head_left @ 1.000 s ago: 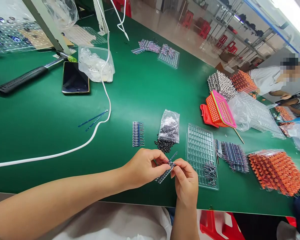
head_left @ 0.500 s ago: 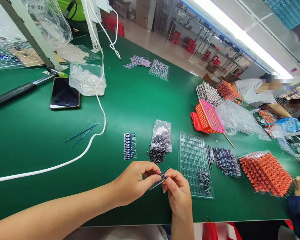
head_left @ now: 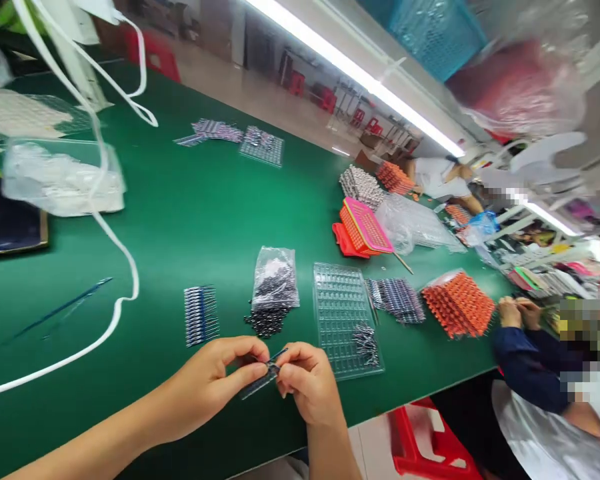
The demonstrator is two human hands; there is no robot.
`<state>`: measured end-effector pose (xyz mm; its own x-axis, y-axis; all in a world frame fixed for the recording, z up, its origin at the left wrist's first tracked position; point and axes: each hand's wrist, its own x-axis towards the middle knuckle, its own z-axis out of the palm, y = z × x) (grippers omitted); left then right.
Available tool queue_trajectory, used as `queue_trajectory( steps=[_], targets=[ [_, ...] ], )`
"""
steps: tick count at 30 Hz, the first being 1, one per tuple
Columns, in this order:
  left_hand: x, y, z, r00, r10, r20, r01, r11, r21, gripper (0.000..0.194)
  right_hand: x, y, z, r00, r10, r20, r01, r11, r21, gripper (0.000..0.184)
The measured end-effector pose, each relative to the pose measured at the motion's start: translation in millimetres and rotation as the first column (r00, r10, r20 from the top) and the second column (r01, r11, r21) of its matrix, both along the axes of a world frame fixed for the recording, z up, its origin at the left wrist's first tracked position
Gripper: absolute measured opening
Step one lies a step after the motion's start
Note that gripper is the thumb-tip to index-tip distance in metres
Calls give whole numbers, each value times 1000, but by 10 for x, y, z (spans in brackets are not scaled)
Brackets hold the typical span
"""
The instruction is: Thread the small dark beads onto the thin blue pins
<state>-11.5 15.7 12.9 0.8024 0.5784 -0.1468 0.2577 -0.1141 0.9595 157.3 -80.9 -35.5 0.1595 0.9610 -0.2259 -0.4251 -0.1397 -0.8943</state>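
My left hand (head_left: 220,377) pinches a narrow dark strip (head_left: 258,387) between thumb and fingers. At the strip's right end my right hand (head_left: 307,381) is closed in a pinch, its fingertips partly hiding what they grip. A thin blue edge shows above the fingertips. Behind my hands lies a heap of small shiny black beads (head_left: 269,323), spilling from a clear plastic bag (head_left: 276,277). To the left is a row of blue and silver pieces with thin pins (head_left: 195,317). A clear compartment tray (head_left: 337,300), right of my hands, holds a cluster of thin-stemmed pieces (head_left: 366,345).
Beyond the tray lie striped pinned strips (head_left: 397,300) and a stack of orange pieces (head_left: 457,303). A pink and orange basket (head_left: 365,227) stands farther back. A white cable (head_left: 123,260) crosses the left side. A co-worker's hands (head_left: 519,312) are at the right.
The view has swung right, so the table's things appear farther left and more of the co-worker shows. My hands stay together at the strip, with only small finger shifts.
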Motion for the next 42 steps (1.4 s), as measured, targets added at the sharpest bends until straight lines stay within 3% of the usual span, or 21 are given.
queue_trajectory(
  steps=[4, 10, 16, 22, 24, 25, 27, 29, 32, 35, 37, 40, 42],
  targets=[
    [11, 43, -99, 999, -49, 21, 50, 996, -78, 32, 2, 16, -17, 998, -5, 68, 6, 1000, -22, 19],
    [17, -13, -57, 997, 40, 59, -34, 994, -101, 32, -24, -43, 117, 984, -12, 176, 19, 999, -42, 18],
    [-2, 25, -59, 992, -114, 57, 119, 988, -94, 29, -23, -148, 192, 969, -1, 247, 6, 1000, -17, 23],
    [-11, -48, -34, 997, -44, 64, 53, 989, -136, 31, -11, -260, 287, 926, 15, 378, -39, 998, 56, 18],
    [-13, -21, -26, 998, -44, 53, 51, 990, -134, 31, 159, -330, 317, 844, -3, 536, -39, 997, 67, 15],
    [-14, 1, -25, 998, -44, 54, 51, 989, -136, 30, 297, -371, 326, 761, -37, 647, -18, 997, 78, 14],
    [-17, 46, -28, 997, -34, 64, 43, 988, -146, 29, 659, -452, 326, 508, -166, 845, 99, 986, 134, 14],
    [-16, 71, -36, 997, 10, 78, 2, 987, -159, 29, 1073, -518, 302, 269, -240, 933, 166, 966, 201, 14],
    [-5, 77, -51, 994, 74, 86, -56, 979, -196, 29, 1602, -575, 234, -11, -206, 979, 150, 967, 205, 19],
    [12, 90, -69, 986, 137, 91, -109, 959, -262, 28, 1854, -614, 159, -58, -169, 984, 143, 974, 176, 22],
    [22, 117, -82, 967, 232, 104, -192, 935, -300, 27, 1833, -628, 123, -77, -169, 983, 142, 974, 179, 25],
    [31, 166, -101, 924, 371, 99, -324, 892, -315, 26, 1524, -581, 106, -87, -206, 975, 112, 970, 215, 31],
    [35, 189, -112, 899, 427, 101, -380, 873, -306, 26, 1174, -474, 119, -22, -236, 971, 43, 971, 237, 32]
  ],
)
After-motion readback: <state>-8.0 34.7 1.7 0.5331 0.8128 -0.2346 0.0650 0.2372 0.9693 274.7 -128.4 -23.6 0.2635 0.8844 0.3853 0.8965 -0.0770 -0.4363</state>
